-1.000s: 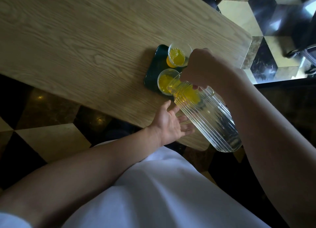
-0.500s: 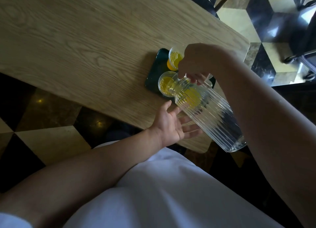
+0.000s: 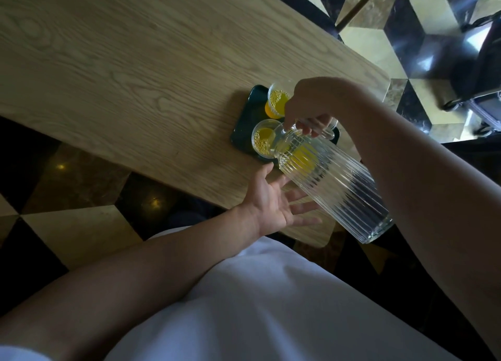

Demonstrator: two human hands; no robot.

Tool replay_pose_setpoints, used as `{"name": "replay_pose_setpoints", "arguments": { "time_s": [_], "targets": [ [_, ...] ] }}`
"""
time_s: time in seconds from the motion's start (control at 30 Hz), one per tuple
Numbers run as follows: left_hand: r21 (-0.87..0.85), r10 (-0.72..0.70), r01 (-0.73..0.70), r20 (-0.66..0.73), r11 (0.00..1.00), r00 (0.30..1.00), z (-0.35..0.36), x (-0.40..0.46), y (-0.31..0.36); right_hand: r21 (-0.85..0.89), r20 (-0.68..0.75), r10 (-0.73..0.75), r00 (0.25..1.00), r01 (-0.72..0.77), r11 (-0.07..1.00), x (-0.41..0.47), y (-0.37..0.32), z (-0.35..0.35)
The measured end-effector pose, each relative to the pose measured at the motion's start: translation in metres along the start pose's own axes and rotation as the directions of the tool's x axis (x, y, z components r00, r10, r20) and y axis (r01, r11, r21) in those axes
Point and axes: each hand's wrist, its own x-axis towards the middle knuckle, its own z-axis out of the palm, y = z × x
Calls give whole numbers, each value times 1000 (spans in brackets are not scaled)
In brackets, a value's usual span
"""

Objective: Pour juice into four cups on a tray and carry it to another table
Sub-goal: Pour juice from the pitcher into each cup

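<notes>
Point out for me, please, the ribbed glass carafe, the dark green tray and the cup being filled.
ribbed glass carafe (image 3: 336, 187), head view, middle of its ribbed wall.
dark green tray (image 3: 245, 119), head view, bare left part beside the cups.
cup being filled (image 3: 261, 139), head view, juice surface inside its rim.

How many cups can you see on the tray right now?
2: a far cup and a near cup at the carafe mouth, both on the tray. The right hand may hide others.

Wooden table (image 3: 135, 62) over glossy checkered floor (image 3: 379, 35)
</notes>
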Motion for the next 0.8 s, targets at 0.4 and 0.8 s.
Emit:
{"name": "replay_pose_setpoints", "arguments": {
  "time_s": [0.4,0.8],
  "targets": [
    [61,36,-32,-67,998,997,3,-9,10,108,-94,-63,994,73,991,-11,-1,1],
    [701,505,-284,-124,654,854,39,-71,91,504,-612,-199,766,570,649,-68,24,-16]
  ]
}}
